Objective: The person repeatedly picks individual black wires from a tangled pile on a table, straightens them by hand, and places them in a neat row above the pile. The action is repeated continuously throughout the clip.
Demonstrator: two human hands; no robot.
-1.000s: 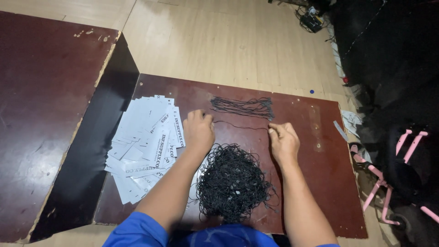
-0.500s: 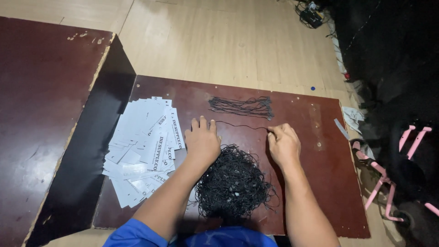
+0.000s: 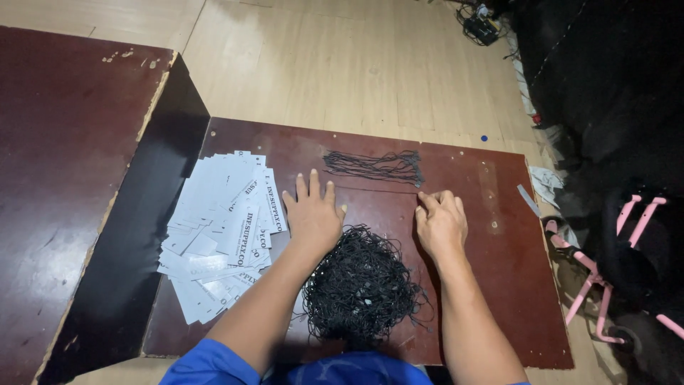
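Left hand: we see the left hand [image 3: 313,216] lying flat, palm down, fingers spread and empty, on the dark red board [image 3: 491,285].
Right hand: the right hand [image 3: 440,224] rests with its fingers curled, tips pinched on a thin black cord [image 3: 377,188] that stretches leftward across the board toward the left hand.
Tangle: we find a loose heap of black cords [image 3: 362,285] between our two forearms, just below both hands, at the near edge of the board.
Sorted cords: a straightened bundle of black cords [image 3: 374,165] lies beyond the hands, near the board's far edge.
Tags: a spread pile of white paper tags [image 3: 217,232] lies just left of the left hand, touching its thumb side.
Surroundings: a second dark panel [image 3: 64,178] sits to the left; pink chair legs [image 3: 627,235] show at the right.
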